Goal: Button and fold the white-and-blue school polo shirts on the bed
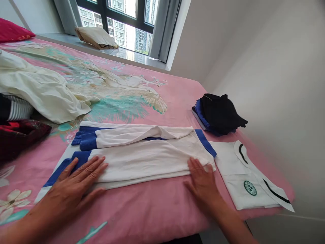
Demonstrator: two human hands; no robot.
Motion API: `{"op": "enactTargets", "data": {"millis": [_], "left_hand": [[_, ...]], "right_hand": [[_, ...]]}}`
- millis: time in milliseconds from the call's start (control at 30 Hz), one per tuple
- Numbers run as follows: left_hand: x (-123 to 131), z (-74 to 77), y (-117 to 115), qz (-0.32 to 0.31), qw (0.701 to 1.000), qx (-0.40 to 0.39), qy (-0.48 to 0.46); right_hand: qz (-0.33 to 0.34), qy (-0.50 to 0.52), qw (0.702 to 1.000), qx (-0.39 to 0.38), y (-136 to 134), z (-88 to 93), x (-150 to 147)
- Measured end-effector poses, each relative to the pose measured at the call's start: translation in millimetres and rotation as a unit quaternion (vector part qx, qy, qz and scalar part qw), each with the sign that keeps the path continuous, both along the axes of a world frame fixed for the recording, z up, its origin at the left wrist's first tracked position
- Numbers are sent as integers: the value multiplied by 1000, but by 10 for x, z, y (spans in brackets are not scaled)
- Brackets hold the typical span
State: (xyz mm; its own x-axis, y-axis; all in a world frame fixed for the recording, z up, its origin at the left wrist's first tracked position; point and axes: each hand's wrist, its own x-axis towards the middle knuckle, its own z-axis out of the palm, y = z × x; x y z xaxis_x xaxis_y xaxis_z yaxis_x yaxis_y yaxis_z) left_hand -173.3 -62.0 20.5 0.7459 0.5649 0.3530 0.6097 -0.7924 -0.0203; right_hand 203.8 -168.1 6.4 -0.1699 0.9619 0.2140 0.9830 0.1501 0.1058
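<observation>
A white long-sleeved shirt (142,159) with blue cuffs and a blue band at its right end lies on the pink bed, its sleeves folded over lengthwise. My left hand (76,183) rests flat with fingers stretched on the shirt's left part, by a blue cuff. At the right end, my right hand (203,183) lies with its fingers extended on the lower edge of the shirt. Just right of it sits a folded white polo shirt (243,176) with a black-striped collar and a round green badge.
A stack of dark folded clothes (219,113) stands by the wall. To the left lie a cream garment (43,88) and a dark red plaid garment (22,139). The bedsheet (177,88) is pink with printed birds. A paper bag (95,36) lies on the windowsill.
</observation>
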Motion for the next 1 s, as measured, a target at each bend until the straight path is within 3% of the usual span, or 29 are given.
{"op": "enactTargets", "data": {"millis": [67,167,300,433,567,667,867,1000], "left_hand": [[-255,-5,20,54,998,-15,-3],[-464,-14,7,72,996,-58,17],[-510,5,6,66,992,-107,28],[-475,134,163,111,991,-65,-47],[-457,250,473,169,983,-40,-68],[-404,259,688,186,980,-49,-58],[-132,252,911,147,987,-63,-32],[-88,317,1011,150,986,-69,-33]], "right_hand": [[-48,-10,998,24,-60,-41,221],[-63,-14,998,8,-122,-75,367],[-66,17,998,-3,-127,-100,360],[-45,107,991,63,37,88,223],[20,155,979,128,423,375,-18],[43,169,975,139,815,484,-159],[12,186,978,91,1590,459,-338],[-18,204,978,42,1884,420,-422]]}}
